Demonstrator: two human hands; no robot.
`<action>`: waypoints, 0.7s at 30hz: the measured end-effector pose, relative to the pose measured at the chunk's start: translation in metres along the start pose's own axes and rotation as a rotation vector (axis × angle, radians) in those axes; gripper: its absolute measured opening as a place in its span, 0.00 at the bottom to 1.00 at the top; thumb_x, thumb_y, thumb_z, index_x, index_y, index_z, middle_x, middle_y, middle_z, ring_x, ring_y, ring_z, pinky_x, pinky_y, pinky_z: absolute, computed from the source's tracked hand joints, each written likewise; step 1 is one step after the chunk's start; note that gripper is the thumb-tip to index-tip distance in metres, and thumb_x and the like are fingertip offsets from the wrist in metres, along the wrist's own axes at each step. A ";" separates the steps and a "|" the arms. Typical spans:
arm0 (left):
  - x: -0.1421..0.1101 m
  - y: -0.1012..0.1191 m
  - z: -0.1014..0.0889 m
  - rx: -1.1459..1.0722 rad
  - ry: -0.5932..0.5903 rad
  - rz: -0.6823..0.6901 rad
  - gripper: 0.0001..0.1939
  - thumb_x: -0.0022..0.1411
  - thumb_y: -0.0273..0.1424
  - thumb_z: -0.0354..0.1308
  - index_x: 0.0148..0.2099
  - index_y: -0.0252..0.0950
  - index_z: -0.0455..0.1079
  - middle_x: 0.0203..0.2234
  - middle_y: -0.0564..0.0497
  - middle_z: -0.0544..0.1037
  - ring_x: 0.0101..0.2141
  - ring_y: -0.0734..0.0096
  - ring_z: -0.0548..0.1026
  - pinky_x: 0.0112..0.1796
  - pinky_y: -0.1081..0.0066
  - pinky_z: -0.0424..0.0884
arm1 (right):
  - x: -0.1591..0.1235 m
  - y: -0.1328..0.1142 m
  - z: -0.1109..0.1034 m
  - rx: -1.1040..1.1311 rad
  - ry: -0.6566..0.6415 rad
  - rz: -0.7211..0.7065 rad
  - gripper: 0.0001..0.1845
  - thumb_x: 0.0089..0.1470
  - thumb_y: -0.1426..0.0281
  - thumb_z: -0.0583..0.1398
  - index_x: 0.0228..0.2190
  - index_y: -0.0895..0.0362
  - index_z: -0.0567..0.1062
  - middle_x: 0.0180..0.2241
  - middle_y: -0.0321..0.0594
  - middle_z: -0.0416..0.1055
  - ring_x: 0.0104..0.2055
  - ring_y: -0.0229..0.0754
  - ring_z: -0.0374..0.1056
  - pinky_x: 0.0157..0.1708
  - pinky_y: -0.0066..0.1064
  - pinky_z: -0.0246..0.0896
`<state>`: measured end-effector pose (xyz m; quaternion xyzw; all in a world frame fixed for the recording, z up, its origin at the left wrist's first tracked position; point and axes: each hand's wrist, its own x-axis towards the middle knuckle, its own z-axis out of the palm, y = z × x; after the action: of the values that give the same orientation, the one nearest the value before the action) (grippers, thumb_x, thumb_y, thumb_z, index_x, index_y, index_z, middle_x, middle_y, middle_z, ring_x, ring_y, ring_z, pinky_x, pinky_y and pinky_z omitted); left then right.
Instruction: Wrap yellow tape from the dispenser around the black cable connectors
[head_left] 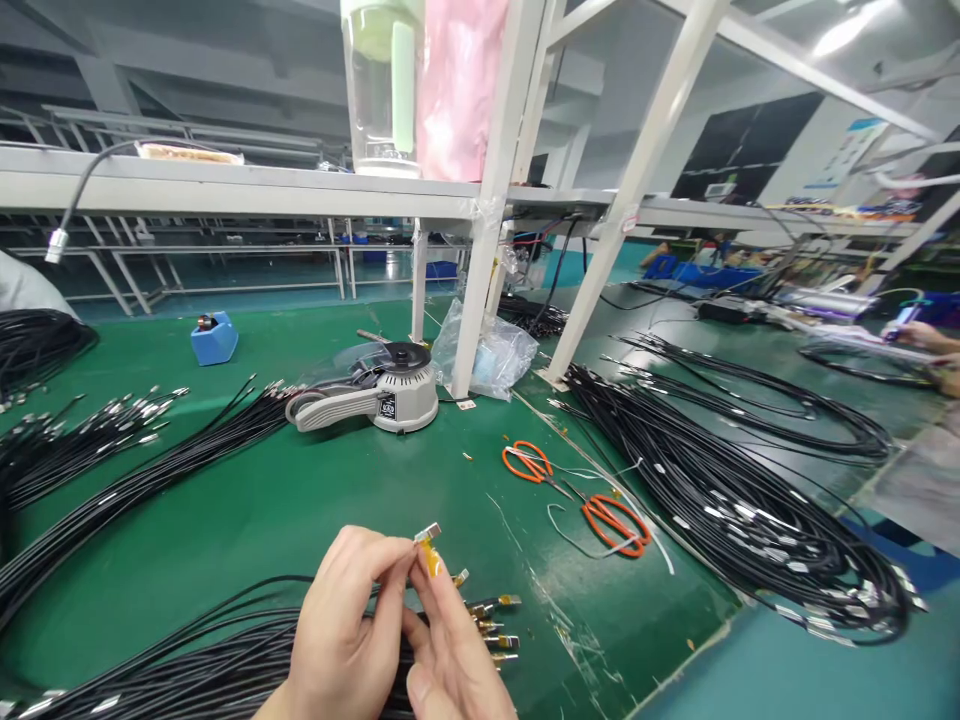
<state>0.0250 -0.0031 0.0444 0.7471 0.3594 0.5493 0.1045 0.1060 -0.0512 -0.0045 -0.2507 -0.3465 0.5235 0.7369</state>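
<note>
My left hand (345,620) and my right hand (459,645) meet low in the middle of the view, both with closed fingers. Between their fingertips is a cable's metal plug (428,533), tilted upward, with a strip of amber tape (432,560) just below it against my right fingertips. The rest of that cable is hidden by my hands. Beneath them lies a bundle of black cables (217,650), its plug ends, several with amber tape, poking out to the right.
A grey tape dispenser (401,395) stands ahead, with a small blue holder (214,340) to its left. Orange-handled scissors (615,527) lie right. More black cables (720,490) are coiled beyond the scissors and bundled at left (150,470). A white post (487,220) rises from the bench. A co-worker's hand (919,338) is far right.
</note>
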 end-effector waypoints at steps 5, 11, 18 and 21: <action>-0.001 -0.002 -0.002 0.022 -0.014 0.082 0.16 0.58 0.16 0.51 0.44 0.41 0.67 0.30 0.50 0.73 0.30 0.73 0.71 0.29 0.73 0.72 | -0.004 0.001 -0.003 0.027 0.006 0.076 0.24 0.51 0.61 0.61 0.51 0.43 0.70 0.59 0.34 0.60 0.59 0.55 0.59 0.55 0.48 0.58; 0.000 -0.001 -0.002 0.050 -0.002 0.100 0.17 0.58 0.16 0.51 0.44 0.41 0.68 0.30 0.51 0.73 0.30 0.73 0.72 0.29 0.74 0.72 | -0.005 0.003 0.001 0.049 0.040 0.064 0.24 0.50 0.62 0.62 0.50 0.44 0.71 0.60 0.35 0.59 0.60 0.55 0.56 0.57 0.47 0.57; 0.000 0.002 -0.003 0.037 -0.002 0.055 0.15 0.59 0.19 0.51 0.44 0.41 0.70 0.30 0.51 0.74 0.29 0.73 0.73 0.28 0.74 0.73 | -0.005 -0.003 0.005 0.100 0.071 0.108 0.24 0.48 0.61 0.64 0.49 0.45 0.73 0.58 0.36 0.62 0.58 0.56 0.60 0.57 0.48 0.56; 0.000 0.003 -0.004 0.031 -0.003 0.024 0.15 0.60 0.20 0.51 0.44 0.42 0.70 0.30 0.50 0.74 0.29 0.73 0.73 0.28 0.74 0.73 | -0.005 -0.007 0.005 0.074 0.072 0.135 0.26 0.47 0.60 0.64 0.50 0.47 0.72 0.58 0.39 0.63 0.58 0.58 0.59 0.56 0.50 0.57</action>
<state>0.0228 -0.0061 0.0472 0.7538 0.3587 0.5437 0.0868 0.1054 -0.0585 0.0025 -0.2650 -0.2825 0.5751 0.7206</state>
